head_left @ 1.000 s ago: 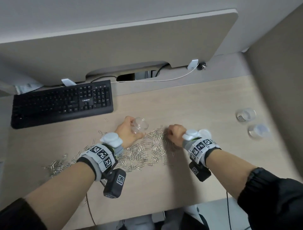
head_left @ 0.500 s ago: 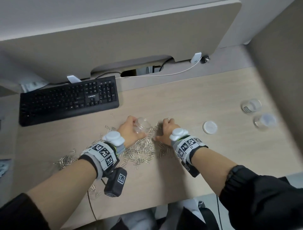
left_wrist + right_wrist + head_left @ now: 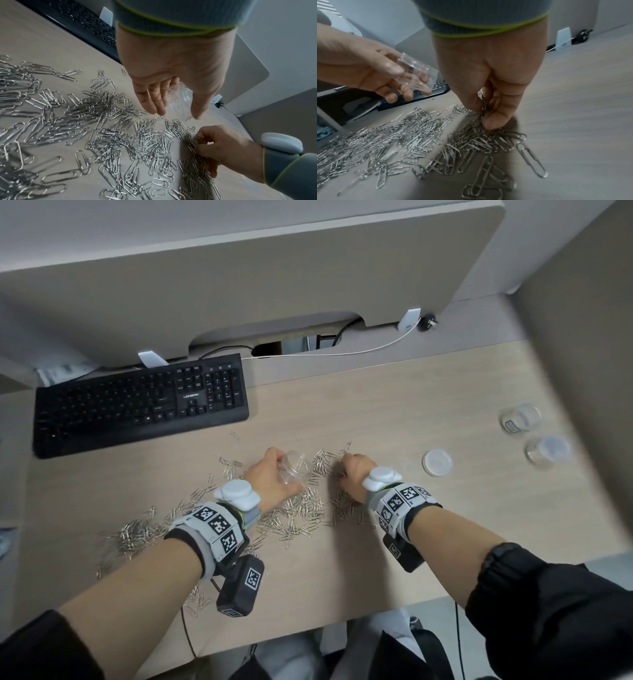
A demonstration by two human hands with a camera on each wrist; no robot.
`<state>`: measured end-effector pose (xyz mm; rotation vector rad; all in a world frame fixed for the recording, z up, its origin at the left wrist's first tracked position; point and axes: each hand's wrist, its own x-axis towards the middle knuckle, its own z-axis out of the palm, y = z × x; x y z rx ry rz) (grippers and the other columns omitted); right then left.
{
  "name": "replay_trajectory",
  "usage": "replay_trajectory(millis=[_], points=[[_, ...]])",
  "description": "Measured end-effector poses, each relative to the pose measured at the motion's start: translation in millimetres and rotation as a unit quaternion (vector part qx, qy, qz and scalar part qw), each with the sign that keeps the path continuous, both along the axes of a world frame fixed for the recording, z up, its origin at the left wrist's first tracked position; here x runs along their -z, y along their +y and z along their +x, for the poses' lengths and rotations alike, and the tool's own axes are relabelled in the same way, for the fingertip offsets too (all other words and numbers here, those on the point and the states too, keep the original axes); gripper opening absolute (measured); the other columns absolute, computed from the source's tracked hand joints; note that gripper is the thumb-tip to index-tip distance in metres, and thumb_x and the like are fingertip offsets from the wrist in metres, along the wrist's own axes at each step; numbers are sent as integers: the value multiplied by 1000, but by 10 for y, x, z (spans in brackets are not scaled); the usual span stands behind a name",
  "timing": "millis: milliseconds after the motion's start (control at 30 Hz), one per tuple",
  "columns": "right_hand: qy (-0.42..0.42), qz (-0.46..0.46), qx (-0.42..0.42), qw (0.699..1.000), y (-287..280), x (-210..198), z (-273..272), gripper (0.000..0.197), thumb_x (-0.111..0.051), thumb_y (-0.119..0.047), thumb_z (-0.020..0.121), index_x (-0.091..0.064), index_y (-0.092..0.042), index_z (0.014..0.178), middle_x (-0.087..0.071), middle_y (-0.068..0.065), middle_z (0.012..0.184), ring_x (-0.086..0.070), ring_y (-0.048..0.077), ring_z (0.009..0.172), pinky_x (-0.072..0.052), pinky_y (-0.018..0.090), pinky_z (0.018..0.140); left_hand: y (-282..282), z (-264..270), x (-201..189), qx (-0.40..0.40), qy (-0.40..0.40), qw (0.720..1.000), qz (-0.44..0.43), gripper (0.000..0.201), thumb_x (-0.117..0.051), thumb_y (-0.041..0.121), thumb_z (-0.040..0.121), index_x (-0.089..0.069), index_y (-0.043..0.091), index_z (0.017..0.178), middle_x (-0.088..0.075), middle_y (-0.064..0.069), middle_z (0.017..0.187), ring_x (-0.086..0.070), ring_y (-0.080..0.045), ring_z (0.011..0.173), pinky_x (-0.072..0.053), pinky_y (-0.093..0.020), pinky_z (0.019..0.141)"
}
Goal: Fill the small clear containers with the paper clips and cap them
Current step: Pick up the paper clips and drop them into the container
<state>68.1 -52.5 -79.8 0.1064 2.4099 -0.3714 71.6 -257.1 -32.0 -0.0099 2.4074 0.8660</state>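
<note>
Paper clips, silver wire type, lie in a wide loose scatter across the light wood desk, densest between the two wrists and trailing off toward the left edge; a few strays sit near the front edge under the left forearm. Left hand grips a small clear container, uncapped, fingers wrapped round one side and thumb on the other, held tilted just above the pile; in the right wrist view the container reads as empty, though glare makes that uncertain. Right hand is down on the clips just right of the container, fingers curled in, thumb pressed against them, pinching a small bunch of clips at the top of the heap; fingertips are in contact with the pile. Hands are close together but not touching. Round clear lid lies flat on the desk to the right of the right hand, apart from the clips. Two more clear containers near the right edge: far one and near one, side by side; blur hides whether they are capped or filled. Black keyboard sits at the back left, beyond the clips.
</note>
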Motion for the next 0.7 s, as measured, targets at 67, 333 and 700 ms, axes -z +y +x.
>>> replay_trajectory(millis=[67,333,700], points=[[-6,-22,28,999,76,-55,-1,32,-53,-9,91,-56,-10,123,-63,12,118,-63,31,103,-49,32,78,9,-3,19,4,5,1000,-5,66,-81,38,72,-44,19,123,-59,6,110,-61,-17,95,-47,-27,78],[13,-231,218,948,112,-415,-64,11,-58,-3,86,-53,-13,86,-67,11,59,-64,22,44,-58,37,54,61,-32,56,52,-7,998,-30,64,-77,41,77,-40,18,125,-59,3,112,-62,-19,84,-46,-29,68],[73,-228,95,966,-216,-859,-112,12,-61,-5,82,-63,-13,91,-64,4,67,-64,24,60,-57,38,60,262,-44,-26,70,9,997,-20,68,-77,51,71,-35,22,117,-60,1,85,-59,-19,67,-43,-30,54]])
